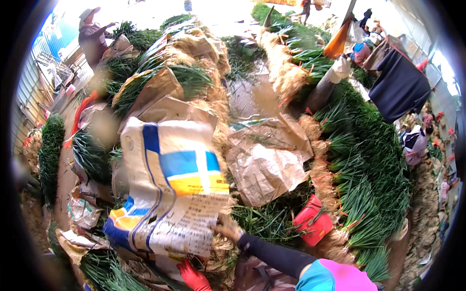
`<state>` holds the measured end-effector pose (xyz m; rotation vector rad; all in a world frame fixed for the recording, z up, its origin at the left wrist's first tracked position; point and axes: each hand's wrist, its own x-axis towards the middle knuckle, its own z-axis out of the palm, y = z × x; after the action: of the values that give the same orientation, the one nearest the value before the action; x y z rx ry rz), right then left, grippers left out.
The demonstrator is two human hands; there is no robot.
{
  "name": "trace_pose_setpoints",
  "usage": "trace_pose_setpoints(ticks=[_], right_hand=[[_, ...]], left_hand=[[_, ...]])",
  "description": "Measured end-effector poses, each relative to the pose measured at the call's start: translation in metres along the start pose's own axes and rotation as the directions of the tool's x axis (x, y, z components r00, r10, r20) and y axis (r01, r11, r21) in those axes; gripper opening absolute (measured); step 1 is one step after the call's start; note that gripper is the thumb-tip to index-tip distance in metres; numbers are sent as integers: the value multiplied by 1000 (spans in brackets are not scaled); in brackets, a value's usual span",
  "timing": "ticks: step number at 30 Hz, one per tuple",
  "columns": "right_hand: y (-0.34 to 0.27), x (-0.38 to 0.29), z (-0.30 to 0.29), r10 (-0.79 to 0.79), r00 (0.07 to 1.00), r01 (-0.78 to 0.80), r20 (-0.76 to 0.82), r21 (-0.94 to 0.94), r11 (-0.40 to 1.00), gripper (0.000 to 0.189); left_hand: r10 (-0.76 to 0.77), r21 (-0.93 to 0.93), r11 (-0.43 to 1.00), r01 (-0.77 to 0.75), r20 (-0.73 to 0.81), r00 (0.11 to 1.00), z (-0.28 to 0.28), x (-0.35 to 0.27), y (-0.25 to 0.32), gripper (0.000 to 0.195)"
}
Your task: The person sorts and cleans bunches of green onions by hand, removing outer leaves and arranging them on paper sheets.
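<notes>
A large opened-out sack [182, 214], printed in blue, yellow and white with writing on it, lies over stacked bundles before me. My right hand [228, 230], in a soiled brownish glove, has its fingers at the sack's right edge and appears to grip it. At the near edge is my left hand [193, 275] in a red glove. Its fingertips touch the sack there, and their hold is partly hidden. Tan root ends [220, 251] of bundled plants show between and below my hands.
On the right runs a long row of green scallion-like bundles [367, 163] with red ties. A red plastic container [313, 222] and crumpled brown paper [269, 171] lie nearer. A leaning post [324, 87] stands beyond. A person [93, 36] stands at far left.
</notes>
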<state>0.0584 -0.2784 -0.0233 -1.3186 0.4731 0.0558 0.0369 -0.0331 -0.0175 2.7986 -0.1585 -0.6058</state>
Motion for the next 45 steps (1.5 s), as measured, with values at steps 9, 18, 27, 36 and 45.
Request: trace_pose_setpoints(ticks=[9, 18, 27, 36, 45], right_hand=[[33, 123, -106, -24, 972, -209, -233, -909, 360, 30], [139, -127, -615, -296, 273, -498, -915, -397, 771, 36], [116, -86, -558, -110, 257, -757, -960, -271, 594, 34], [254, -24, -485, -79, 712, -442, -698, -532, 722, 38], [49, 97, -141, -68, 996, 92, 62, -668, 738, 41]], left_hand=[[422, 92, 906, -412, -220, 879, 25, -16, -14, 39], [789, 23, 600, -800, -186, 586, 62, 61, 171, 28], [836, 243, 516, -822, 68, 545, 156, 147, 241, 29], [683, 11, 616, -788, 489, 542, 166, 109, 208, 36], [390, -468, 860, -204, 346, 853, 77, 15, 88, 34]])
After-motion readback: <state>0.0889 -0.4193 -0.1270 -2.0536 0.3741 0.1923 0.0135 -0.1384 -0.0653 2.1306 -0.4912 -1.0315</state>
